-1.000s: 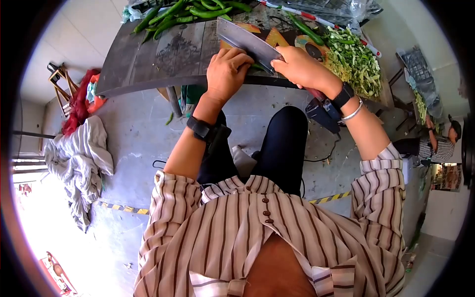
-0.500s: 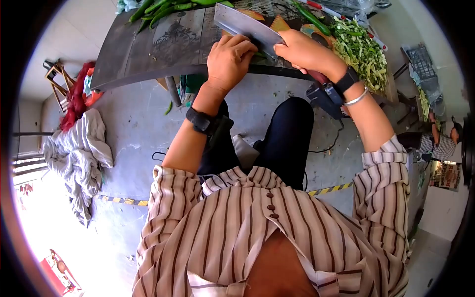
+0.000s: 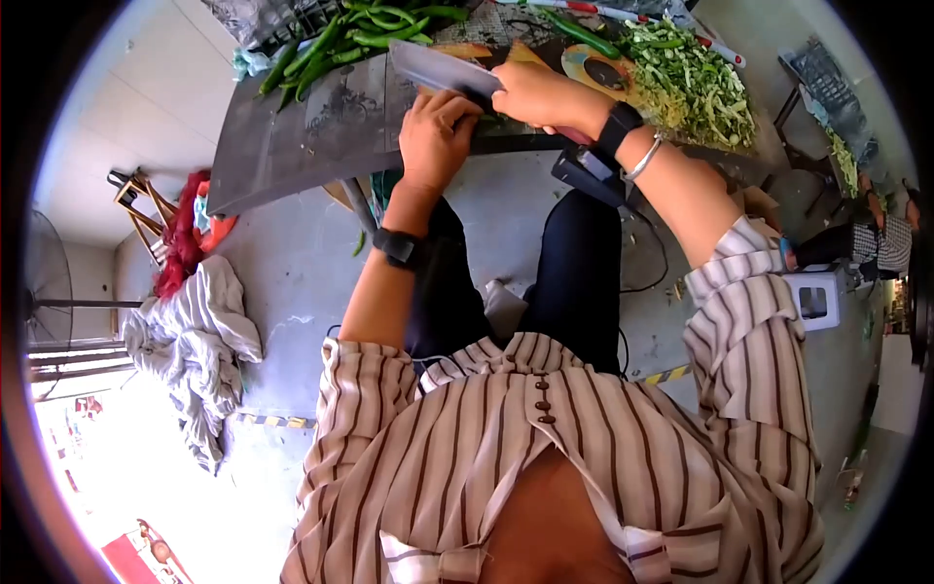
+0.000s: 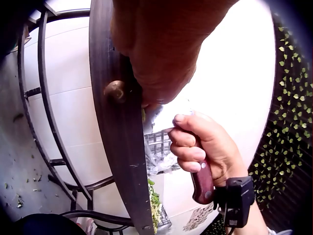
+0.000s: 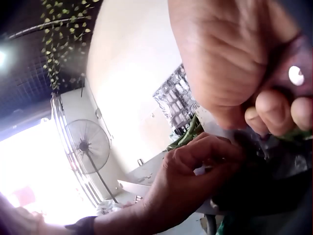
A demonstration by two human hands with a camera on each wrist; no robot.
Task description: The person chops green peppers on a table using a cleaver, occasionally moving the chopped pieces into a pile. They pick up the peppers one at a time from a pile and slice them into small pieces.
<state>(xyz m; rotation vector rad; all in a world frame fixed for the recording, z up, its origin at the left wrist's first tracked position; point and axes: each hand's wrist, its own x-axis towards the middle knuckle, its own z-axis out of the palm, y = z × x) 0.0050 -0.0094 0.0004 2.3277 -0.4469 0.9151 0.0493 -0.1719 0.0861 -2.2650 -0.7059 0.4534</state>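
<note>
My right hand (image 3: pixel 545 94) grips a cleaver by its dark red handle (image 4: pixel 203 181), with the thumb up by the blade. The broad metal blade (image 3: pixel 438 70) slants up and left, close beside the knuckles of my left hand (image 3: pixel 434 136). That hand has its fingers curled down at the near edge of the table, pinching a green pepper (image 4: pixel 143 113); most of it is hidden under the fingers. Whole long green peppers (image 3: pixel 341 44) lie heaped beyond the left hand. To the right of the cleaver spreads a pile of chopped green pieces (image 3: pixel 696 92).
One long green pepper (image 3: pixel 581 34) lies apart on the dark table (image 3: pixel 282 136), near a red and white stick (image 3: pixel 720 51). Crumpled grey cloth (image 3: pixel 199 321) hangs at the left. Another person (image 3: pixel 866 243) is at the far right. A fan (image 5: pixel 85 147) stands in the background.
The head view has shifted. Against the table, both hands and the cleaver have moved a little to the left; the right hand still holds the cleaver and the left stays curled beside the blade.
</note>
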